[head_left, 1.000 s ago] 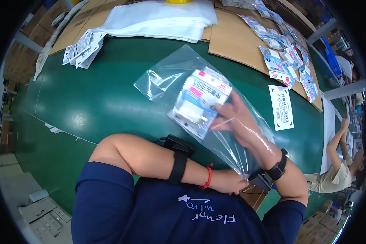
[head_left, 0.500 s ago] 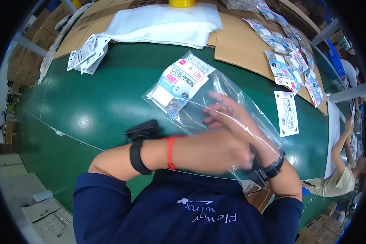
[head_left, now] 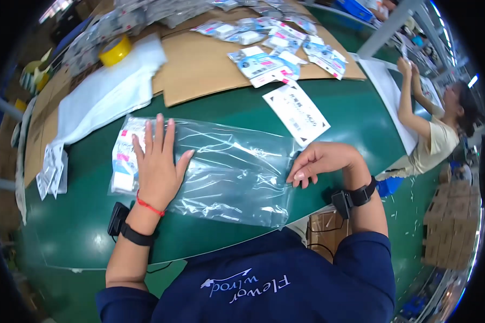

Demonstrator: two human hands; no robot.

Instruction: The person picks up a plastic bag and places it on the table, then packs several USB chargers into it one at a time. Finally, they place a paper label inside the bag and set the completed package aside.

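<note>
A large clear plastic bag [head_left: 231, 167] lies flat and wrinkled on the green table. Inside its left end sits a small retail pack [head_left: 125, 171], a white and blue card with a white charger block in it. Flat over the pack's right part and the bag rests my left hand [head_left: 159, 167], its fingers spread. At the opposite end, my right hand [head_left: 318, 164] pinches the bag's right edge between thumb and curled fingers. Just beyond that hand is a white printed label sheet [head_left: 296, 112].
Several similar packs [head_left: 264, 64] are strewn on cardboard [head_left: 194, 81] at the far side. White plastic sheets [head_left: 108, 91] and a yellow tape roll [head_left: 115, 50] lie far left, with folded cards [head_left: 53, 169] nearer. Another person [head_left: 436, 129] works at the right.
My crossed arms have parted: the left hand went left onto the pack, the right to the bag's right end. The bag now lies straighter. My view has turned rightward.
</note>
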